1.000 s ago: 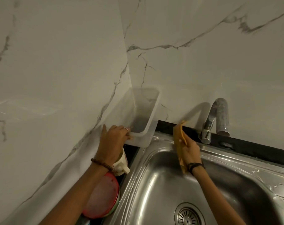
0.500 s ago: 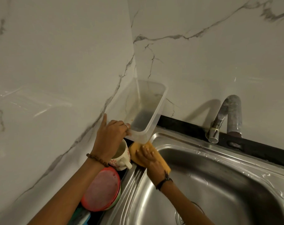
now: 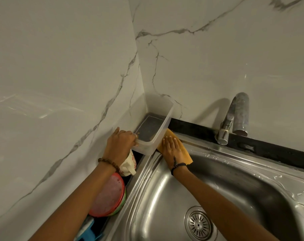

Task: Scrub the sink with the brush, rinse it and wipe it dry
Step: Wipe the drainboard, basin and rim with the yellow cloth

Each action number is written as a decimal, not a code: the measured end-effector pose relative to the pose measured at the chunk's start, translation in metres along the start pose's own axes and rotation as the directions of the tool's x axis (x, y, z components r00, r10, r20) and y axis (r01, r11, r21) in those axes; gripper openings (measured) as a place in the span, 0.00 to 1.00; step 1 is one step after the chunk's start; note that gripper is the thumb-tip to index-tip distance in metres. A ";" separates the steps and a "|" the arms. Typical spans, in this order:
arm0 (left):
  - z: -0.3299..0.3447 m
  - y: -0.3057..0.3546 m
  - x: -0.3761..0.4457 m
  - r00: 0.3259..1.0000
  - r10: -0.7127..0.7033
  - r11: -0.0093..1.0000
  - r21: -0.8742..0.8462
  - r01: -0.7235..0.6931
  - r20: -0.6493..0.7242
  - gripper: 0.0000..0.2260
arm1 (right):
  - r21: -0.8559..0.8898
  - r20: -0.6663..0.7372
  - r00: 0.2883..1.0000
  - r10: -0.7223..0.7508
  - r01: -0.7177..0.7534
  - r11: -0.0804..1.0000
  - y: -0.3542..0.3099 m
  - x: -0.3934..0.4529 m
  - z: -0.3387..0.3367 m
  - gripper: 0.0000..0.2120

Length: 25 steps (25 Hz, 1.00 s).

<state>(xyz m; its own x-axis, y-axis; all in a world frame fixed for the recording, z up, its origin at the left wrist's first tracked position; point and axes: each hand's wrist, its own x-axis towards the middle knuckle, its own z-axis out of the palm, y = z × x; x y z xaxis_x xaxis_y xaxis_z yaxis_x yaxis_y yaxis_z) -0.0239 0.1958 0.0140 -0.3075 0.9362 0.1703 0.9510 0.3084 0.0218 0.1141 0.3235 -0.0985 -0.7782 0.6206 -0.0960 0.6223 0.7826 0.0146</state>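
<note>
The steel sink (image 3: 147,193) fills the lower right, its drain strainer (image 3: 199,224) near the bottom. My right hand (image 3: 172,149) lies flat, fingers together, pressing an orange cloth (image 3: 185,153) onto the sink's back left rim corner. My left hand (image 3: 120,145) grips the near edge of a clear plastic container (image 3: 162,126) that sits in the wall corner, right beside the cloth. No brush is in view.
A steel tap (image 3: 234,117) rises from the black ledge (image 3: 269,150) behind the sink. A white mug (image 3: 129,165), a stack of bowls with a red lid (image 3: 108,197) and something blue (image 3: 88,232) crowd the counter on the left. Marble walls close the corner.
My left hand has lowered the tilted container down flat into the corner. My right hand moved the cloth from the left rim up to the back left corner of the rim.
</note>
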 end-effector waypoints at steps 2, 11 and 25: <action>0.002 0.004 0.002 0.997 -0.045 0.999 -0.007 0.045 0.056 0.08 | -0.069 -0.006 1.000 0.009 -0.009 0.998 0.008 -0.001 0.004 0.29; 0.003 0.028 0.009 0.939 -0.212 0.977 0.086 0.196 0.270 0.20 | -0.271 0.001 0.995 0.101 -0.097 0.958 0.063 -0.049 0.008 0.33; 0.124 0.172 0.047 0.916 0.214 0.969 -0.192 -0.155 0.339 0.31 | -0.148 0.156 0.946 0.283 -0.261 0.954 0.148 -0.117 -0.010 0.34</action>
<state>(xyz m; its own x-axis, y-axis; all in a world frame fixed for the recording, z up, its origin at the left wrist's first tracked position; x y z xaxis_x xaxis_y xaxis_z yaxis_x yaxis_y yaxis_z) 0.1213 0.3135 -0.0969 -0.0893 0.9808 -0.1733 0.9753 0.1213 0.1844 0.2962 0.3678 -0.0748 -0.5470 0.8015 -0.2419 0.7845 0.5915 0.1859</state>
